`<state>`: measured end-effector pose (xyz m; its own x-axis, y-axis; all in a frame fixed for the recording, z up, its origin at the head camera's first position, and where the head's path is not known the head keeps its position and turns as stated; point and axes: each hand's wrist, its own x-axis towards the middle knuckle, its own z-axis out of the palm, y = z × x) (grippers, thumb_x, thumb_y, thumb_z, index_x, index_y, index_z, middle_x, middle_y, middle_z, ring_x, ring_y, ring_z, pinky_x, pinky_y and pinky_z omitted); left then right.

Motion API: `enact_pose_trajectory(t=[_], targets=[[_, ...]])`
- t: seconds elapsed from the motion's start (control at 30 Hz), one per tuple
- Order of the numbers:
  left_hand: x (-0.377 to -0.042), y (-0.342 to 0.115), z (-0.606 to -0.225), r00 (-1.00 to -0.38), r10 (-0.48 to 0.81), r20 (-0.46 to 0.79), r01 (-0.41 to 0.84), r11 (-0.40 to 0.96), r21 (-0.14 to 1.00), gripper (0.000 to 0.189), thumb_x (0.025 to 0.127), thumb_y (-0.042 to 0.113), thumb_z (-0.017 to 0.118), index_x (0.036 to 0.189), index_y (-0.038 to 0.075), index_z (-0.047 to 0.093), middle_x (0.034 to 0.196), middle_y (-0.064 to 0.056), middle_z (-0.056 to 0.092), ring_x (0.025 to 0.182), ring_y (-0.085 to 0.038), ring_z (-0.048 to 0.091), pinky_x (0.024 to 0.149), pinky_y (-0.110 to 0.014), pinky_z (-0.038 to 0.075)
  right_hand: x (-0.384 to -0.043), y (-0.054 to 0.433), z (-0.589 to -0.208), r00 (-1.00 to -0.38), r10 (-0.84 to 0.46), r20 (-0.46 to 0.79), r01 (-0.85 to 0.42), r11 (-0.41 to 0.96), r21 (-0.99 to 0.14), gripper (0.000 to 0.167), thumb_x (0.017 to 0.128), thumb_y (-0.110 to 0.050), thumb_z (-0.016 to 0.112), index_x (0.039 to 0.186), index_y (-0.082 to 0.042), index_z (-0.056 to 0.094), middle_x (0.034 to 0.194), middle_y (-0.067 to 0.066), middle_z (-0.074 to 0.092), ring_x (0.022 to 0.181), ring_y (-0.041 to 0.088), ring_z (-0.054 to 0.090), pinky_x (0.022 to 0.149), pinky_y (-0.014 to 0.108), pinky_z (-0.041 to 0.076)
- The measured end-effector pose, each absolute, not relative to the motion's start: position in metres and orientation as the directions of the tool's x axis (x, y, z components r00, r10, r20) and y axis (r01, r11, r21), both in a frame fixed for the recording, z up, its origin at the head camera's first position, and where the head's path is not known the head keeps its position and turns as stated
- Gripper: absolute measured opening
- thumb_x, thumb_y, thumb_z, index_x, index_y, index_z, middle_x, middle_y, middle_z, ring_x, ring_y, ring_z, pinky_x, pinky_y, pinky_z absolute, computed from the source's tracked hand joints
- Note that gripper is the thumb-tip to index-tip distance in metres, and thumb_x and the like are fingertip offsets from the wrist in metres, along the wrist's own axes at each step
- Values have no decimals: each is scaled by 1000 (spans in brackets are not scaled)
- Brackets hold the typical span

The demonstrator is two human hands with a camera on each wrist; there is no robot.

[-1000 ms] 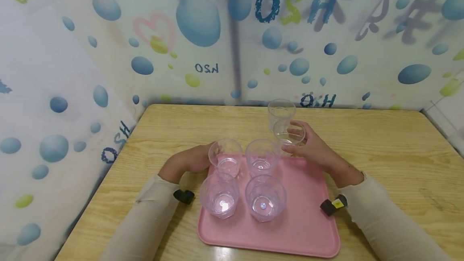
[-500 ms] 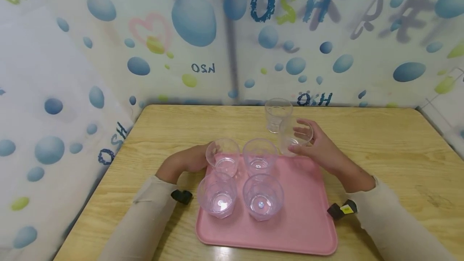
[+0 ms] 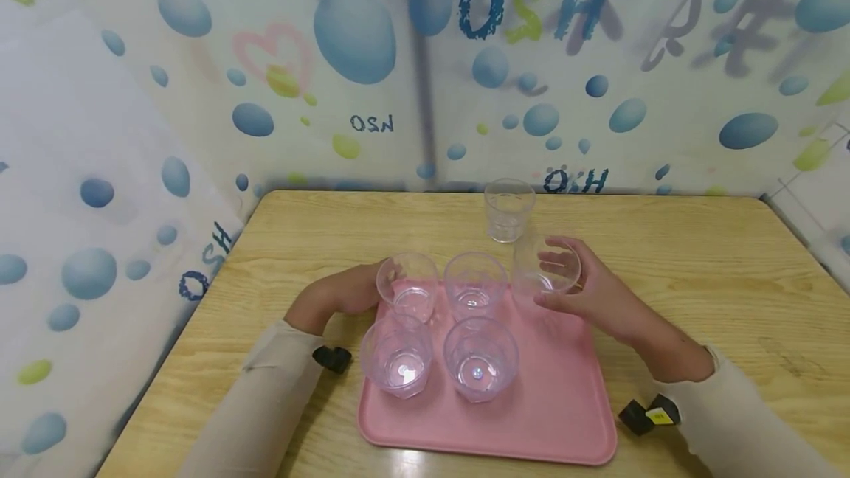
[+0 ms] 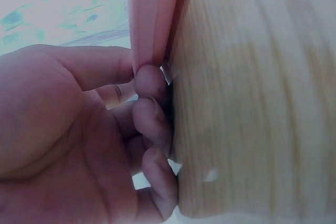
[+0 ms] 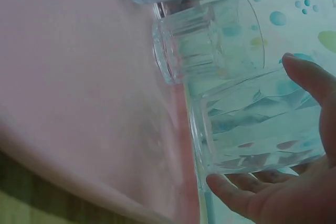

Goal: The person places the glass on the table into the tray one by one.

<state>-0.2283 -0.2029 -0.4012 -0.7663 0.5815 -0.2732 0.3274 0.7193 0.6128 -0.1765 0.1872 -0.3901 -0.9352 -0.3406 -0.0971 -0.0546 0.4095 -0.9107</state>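
Observation:
My right hand (image 3: pixel 600 301) grips a clear plastic cup (image 3: pixel 529 275) by its side, fingers behind and thumb in front. This cup is over the back right part of the pink tray (image 3: pixel 551 404). In the right wrist view the held cup (image 5: pixel 257 119) looks faceted and see-through, its base close to the tray. Several similar cups stand upright on the tray's left half, among them a front-left cup (image 3: pixel 398 360) and a front-middle cup (image 3: pixel 481 360). At the tray's left back edge, my left hand (image 4: pixel 79 124) holds the tray's rim (image 4: pixel 152 19), fingertips curled at its underside.
Behind the tray, another clear cup (image 3: pixel 509 211) stands on the wooden table (image 3: pixel 697 279). A patterned wall covering (image 3: pixel 372 146) borders the table at the back and left.
My right hand has carried the cup right and toward me, away from the cup at the back, to over the tray's back right part. My left hand stays at the tray's edge.

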Motion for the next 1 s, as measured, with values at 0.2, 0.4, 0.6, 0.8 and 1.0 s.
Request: enact_pose_trajectory(t=[0.2,0.4,0.6,0.8,1.0], targets=[[-228,-203,-400,-771,575,-273,334,730,596,38,108,32,43,140,15,50,138,-8,58,131,-27,53,114,-51,40,-166,188,-392,-926,-366,-93,-67,401,-914,88,87,-25,79,153,-15,22,157,20,36,144,45,36,105,62,44],[-228,-203,-401,-765,588,-264,350,723,596,38,107,31,46,141,16,50,138,-7,58,131,-27,53,114,-50,40,-162,191,-397,-926,-369,-79,-85,409,-909,86,86,-23,79,151,-14,25,154,22,39,142,43,39,101,51,50],[-227,-202,-400,-769,583,-264,348,727,591,38,107,31,45,141,16,51,137,-7,59,129,-26,54,113,-49,40,-158,193,-401,-926,-371,-74,-96,420,-902,85,86,-24,80,151,-15,26,153,21,42,138,42,43,97,45,51],[-226,-203,-399,-765,591,-256,363,723,587,38,107,29,44,141,13,51,137,-9,59,129,-27,54,113,-51,41,-158,194,-405,-923,-378,-72,-98,412,-906,84,87,-22,79,151,-16,26,153,20,41,138,43,43,96,43,50],[-226,-203,-399,-764,594,-251,369,721,586,39,108,29,43,142,13,50,138,-10,59,131,-29,53,113,-51,40,-158,193,-406,-923,-378,-77,-87,398,-913,84,87,-21,79,151,-15,26,153,21,41,138,43,43,97,42,50]])
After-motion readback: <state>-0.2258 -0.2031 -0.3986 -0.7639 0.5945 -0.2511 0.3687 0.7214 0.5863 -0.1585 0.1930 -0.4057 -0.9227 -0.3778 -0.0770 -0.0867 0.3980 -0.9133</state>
